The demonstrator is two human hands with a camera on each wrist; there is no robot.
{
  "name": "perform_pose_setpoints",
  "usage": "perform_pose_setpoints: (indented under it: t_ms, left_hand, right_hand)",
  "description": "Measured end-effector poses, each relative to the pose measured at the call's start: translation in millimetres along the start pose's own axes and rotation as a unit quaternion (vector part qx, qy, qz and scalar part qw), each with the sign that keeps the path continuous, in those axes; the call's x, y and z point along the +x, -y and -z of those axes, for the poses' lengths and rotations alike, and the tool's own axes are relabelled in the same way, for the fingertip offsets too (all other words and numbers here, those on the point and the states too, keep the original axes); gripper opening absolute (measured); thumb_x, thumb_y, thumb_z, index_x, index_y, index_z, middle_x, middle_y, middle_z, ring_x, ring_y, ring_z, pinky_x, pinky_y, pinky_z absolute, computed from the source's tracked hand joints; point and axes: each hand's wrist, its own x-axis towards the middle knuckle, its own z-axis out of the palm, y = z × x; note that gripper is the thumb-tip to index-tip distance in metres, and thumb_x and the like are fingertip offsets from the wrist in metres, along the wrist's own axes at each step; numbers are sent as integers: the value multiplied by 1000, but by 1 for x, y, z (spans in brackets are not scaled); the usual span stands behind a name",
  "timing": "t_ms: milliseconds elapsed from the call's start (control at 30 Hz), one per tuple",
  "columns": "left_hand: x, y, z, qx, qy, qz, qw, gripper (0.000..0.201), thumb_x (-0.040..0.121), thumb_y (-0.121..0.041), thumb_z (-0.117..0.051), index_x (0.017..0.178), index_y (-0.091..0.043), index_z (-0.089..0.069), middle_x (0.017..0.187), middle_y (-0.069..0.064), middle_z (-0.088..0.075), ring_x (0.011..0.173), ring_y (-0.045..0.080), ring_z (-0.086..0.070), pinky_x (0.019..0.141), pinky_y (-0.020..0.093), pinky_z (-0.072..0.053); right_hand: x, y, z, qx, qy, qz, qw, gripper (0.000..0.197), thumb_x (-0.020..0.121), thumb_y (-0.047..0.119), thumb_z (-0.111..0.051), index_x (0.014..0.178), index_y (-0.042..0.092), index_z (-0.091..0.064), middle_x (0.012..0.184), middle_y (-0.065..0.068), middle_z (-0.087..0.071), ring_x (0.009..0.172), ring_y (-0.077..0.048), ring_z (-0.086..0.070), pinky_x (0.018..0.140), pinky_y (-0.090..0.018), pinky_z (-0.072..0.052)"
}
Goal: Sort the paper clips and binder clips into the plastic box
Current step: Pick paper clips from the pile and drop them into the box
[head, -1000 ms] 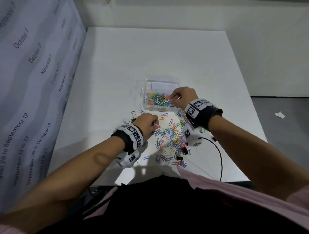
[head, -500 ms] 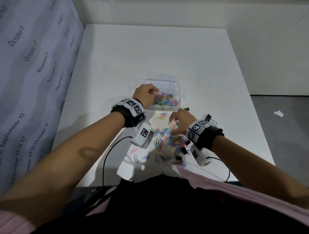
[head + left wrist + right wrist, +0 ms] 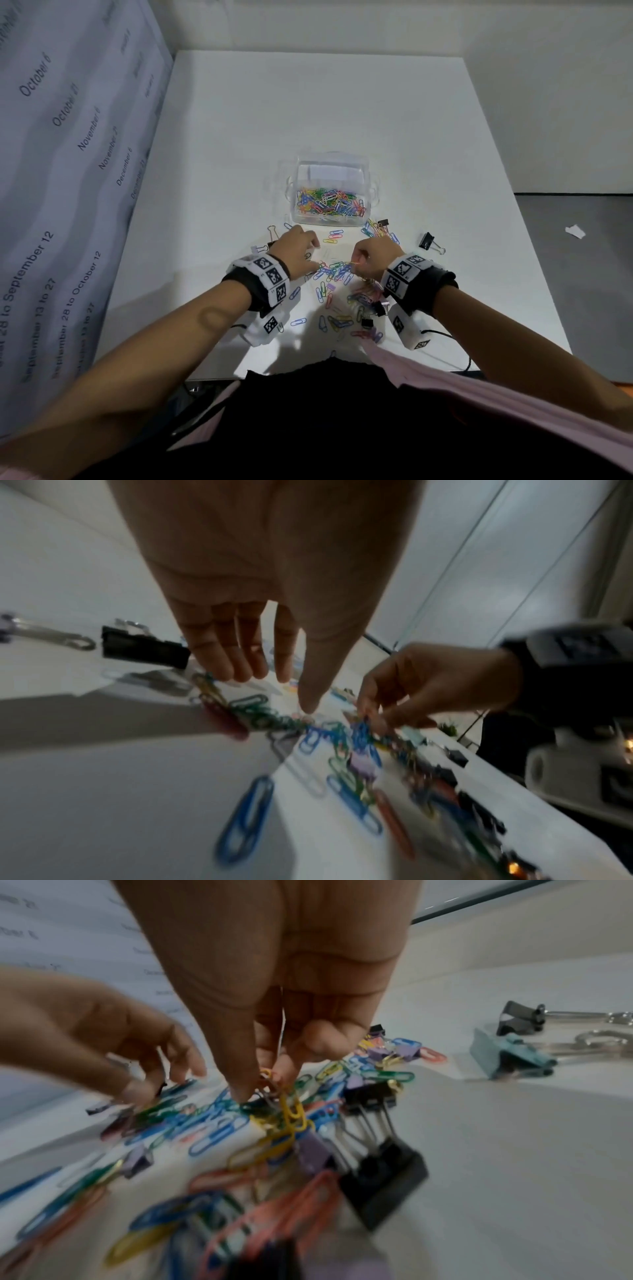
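The clear plastic box (image 3: pixel 366 192) stands mid-table and holds several coloured paper clips (image 3: pixel 329 202). A loose pile of paper clips (image 3: pixel 337 274) and small binder clips (image 3: pixel 367 322) lies in front of it. My right hand (image 3: pixel 356 262) (image 3: pixel 265 1085) pinches a yellow paper clip (image 3: pixel 291 1110) at the top of the pile between thumb and fingertips. My left hand (image 3: pixel 310 255) (image 3: pixel 284 693) hovers over the pile's left side. Its fingers (image 3: pixel 236 658) are straight, its thumb tip is near the clips, and it holds nothing.
A black binder clip (image 3: pixel 428 241) lies right of the box, another (image 3: pixel 383 222) at its near right corner, and two (image 3: pixel 272 233) to its left. A teal binder clip (image 3: pixel 503 1056) lies beside the pile. A printed curtain (image 3: pixel 68 171) hangs along the table's left edge. A black cable (image 3: pixel 455 342) trails near the front edge.
My left hand has come back from over the box to the pile. My right hand, on the pile half a second ago, now pinches a yellow clip.
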Motion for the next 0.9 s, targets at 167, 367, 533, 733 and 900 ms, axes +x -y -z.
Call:
perform_pose_setpoints:
  t_ms: [167, 367, 533, 733, 900]
  left_hand:
    - [-6, 4, -17, 16, -6, -21, 1000, 31, 83, -18, -64, 112, -10, -55, 113, 12, -50, 104, 27, -53, 85, 31, -42]
    - [-4, 0, -14, 23, 1, -29, 999, 19, 88, -4, -51, 105, -6, -59, 111, 15, -59, 106, 29, -54, 84, 32, -40]
    - [-3, 1, -8, -22, -24, -7, 999, 21, 87, -2, -50, 104, -5, -61, 105, 12, -65, 98, 28, -60, 85, 33, -47]
    - [2, -3, 11, -146, -97, 10, 984, 14, 86, -7, -59, 99, -6, -64, 91, 6, -59, 82, 17, -53, 74, 23, -40]
    - [14, -11, 35, -213, -153, 5, 965, 17, 85, 0, -57, 98, -6, -65, 82, -1, -55, 72, 12, -51, 63, 12, -41]
  right_hand:
    - [11, 2, 18, 48, -46, -2, 998, 12, 82, 17, -63, 86, 10, -70, 93, -6, -72, 86, -17, -64, 75, -22, -46]
    - [27, 18, 51, 73, -118, 10, 990, 20, 90, 17, -53, 94, 2, -66, 99, -13, -69, 78, -25, -63, 73, -32, -51]
    - [40, 25, 65, 131, -164, 6, 978, 20, 89, 17, -53, 100, 8, -67, 107, -11, -69, 80, -24, -61, 75, -35, -53]
    - [41, 20, 46, 41, -108, -1, 993, 25, 87, 16, -56, 110, 13, -62, 114, -9, -63, 102, -25, -60, 85, -29, -46]
    - [32, 14, 27, -5, -112, 15, 994, 27, 85, 11, -55, 112, 9, -59, 115, -14, -58, 106, -30, -56, 90, -31, -42]
